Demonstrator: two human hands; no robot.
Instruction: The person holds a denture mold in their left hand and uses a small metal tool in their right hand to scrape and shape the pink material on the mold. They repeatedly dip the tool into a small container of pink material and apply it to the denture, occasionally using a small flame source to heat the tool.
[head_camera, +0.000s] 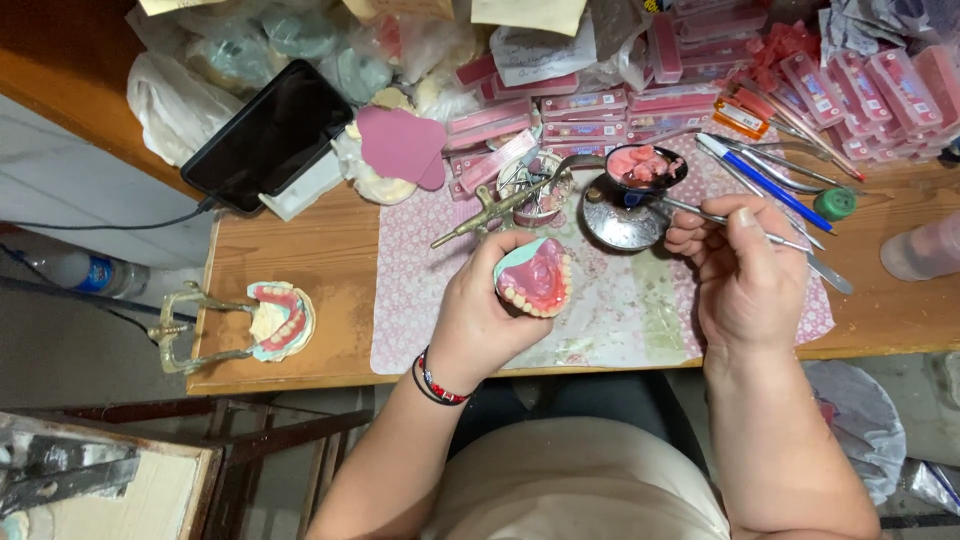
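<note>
Now the left hand (485, 310) grips a pink denture model (535, 277); beside it, the right hand (745, 275) pinches a metal tool (700, 213) reaching the wax dish (645, 166).

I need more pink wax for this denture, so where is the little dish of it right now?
The small black dish sits at the far centre of the table, just above the round metal lid, left of the blue pen.
</note>
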